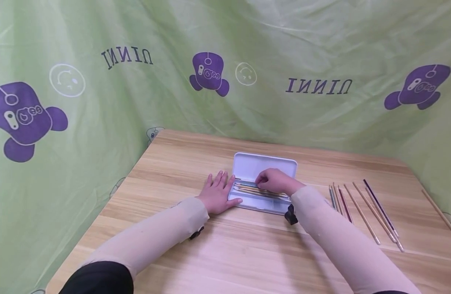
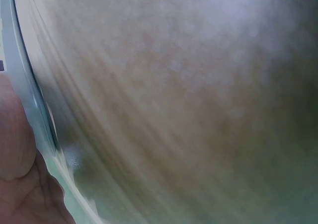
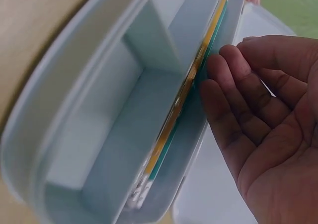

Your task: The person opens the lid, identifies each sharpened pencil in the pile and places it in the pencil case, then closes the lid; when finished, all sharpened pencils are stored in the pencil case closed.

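Note:
A pale pencil case lies open on the wooden table, its lid tipped back on the far side. Several pencils lie lengthwise in its rear compartment. In the right wrist view a yellow pencil and a green pencil show beside the divider. My left hand rests at the case's left end, fingers spread, thumb along the front corner. Over the rear compartment, my right hand bends its fingers loosely, fingertips close beside the pencils with nothing visible between them.
To the right lie several loose pencils, one of them dark. A long thin wooden stick lies at the table's right edge. Green printed fabric hangs behind the table and along its left side.

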